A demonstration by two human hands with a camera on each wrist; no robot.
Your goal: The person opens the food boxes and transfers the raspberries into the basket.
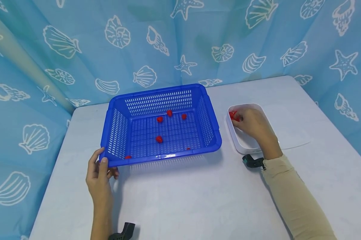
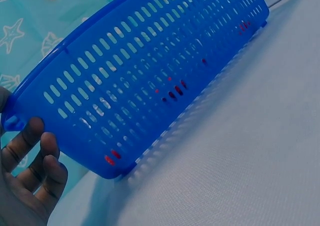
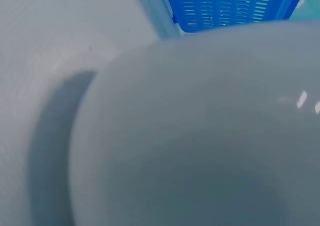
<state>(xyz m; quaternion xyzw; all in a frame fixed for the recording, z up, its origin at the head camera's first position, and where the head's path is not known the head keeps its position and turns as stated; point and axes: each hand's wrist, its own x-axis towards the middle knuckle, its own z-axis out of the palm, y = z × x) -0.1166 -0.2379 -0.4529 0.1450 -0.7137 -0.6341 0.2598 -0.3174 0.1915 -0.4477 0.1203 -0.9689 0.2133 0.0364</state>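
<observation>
My left hand grips the front left rim corner of a blue plastic basket, thumb on top and fingers below. In the left wrist view, the fingers curl beneath that corner. Several small red pieces lie scattered on the basket's slotted floor. My right hand reaches into a white rounded container to the right of the basket. Its thumb and fingertips pinch at red pieces by the container's left wall; the hand partly hides them. The right wrist view shows mostly the container's outer wall.
A white-covered table carries both containers. A thin, clear sheet or lid lies against the white container's right side. Blue curtains with white shell prints hang behind and to the sides.
</observation>
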